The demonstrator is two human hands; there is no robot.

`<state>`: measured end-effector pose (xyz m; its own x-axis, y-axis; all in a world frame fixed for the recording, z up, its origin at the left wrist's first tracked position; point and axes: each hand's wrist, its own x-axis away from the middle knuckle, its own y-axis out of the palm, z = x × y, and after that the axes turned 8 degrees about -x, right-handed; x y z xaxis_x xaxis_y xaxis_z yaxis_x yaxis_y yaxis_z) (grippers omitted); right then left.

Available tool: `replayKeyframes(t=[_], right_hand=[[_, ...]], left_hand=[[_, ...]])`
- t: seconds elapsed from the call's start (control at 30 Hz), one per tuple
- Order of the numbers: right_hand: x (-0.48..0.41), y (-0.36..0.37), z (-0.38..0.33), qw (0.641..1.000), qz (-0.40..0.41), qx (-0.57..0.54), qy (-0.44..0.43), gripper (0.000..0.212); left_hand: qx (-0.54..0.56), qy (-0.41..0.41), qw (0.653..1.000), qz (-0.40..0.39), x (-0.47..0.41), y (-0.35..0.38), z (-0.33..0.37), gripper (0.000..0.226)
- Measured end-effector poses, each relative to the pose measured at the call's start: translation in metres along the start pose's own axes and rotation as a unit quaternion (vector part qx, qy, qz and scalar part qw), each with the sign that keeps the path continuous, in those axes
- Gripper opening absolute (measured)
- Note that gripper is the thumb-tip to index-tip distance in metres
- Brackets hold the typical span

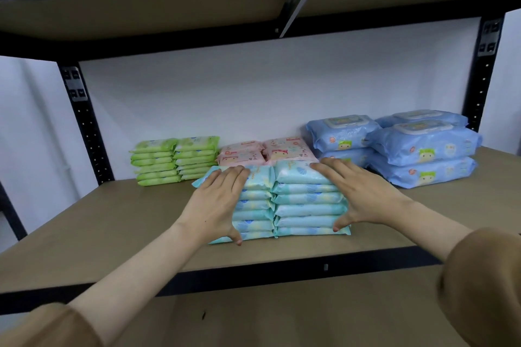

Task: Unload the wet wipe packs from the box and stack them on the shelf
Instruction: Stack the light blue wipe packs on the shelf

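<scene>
left hand (217, 200), right hand (358, 191), both spread over aqua wipe packs (307, 210), labels unreadable

Black metal rack (282, 270): perforated uprights (84, 127) at rear corners of brown shelf board (112, 220). White wall (225, 93) directly behind board. Upper board (141, 8) overhead, diagonal metal brace (304, 0) beneath it. Even diffuse light.

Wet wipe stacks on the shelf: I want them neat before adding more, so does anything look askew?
Only one thing: the top pack of the left teal stack juts out leftward, its corner showing beyond the left hand that presses on it. The other stacks look orderly, and nothing looks spilled or torn.
</scene>
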<state>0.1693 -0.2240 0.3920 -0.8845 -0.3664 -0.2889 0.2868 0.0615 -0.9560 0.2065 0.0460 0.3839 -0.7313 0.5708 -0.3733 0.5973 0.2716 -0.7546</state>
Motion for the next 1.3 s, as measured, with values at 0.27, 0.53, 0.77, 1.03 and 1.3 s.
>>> replayKeyframes(t=[0.27, 0.53, 0.77, 1.03, 1.3], right_hand=[[-0.003, 0.009, 0.003, 1.000, 0.010, -0.025, -0.015, 0.112], [-0.017, 0.015, 0.003, 0.997, 0.031, -0.060, -0.041, 0.110], [-0.048, 0.026, -0.014, 0.993, 0.031, -0.082, -0.073, 0.108], [-0.098, 0.041, -0.063, 0.988, 0.026, -0.100, -0.117, 0.107], [-0.153, 0.056, -0.123, 0.980, 0.020, -0.116, -0.163, 0.108]], left_hand=[[-0.011, 0.017, 1.000, 0.016, -0.005, 0.005, -0.002, 0.132], [-0.012, 0.015, 0.998, 0.052, -0.001, 0.014, -0.009, 0.129], [-0.024, -0.008, 0.998, 0.054, 0.014, 0.031, -0.036, 0.127], [-0.046, -0.054, 0.997, 0.026, 0.049, 0.051, -0.085, 0.124], [-0.056, -0.109, 0.992, -0.022, 0.093, 0.068, -0.139, 0.122]])
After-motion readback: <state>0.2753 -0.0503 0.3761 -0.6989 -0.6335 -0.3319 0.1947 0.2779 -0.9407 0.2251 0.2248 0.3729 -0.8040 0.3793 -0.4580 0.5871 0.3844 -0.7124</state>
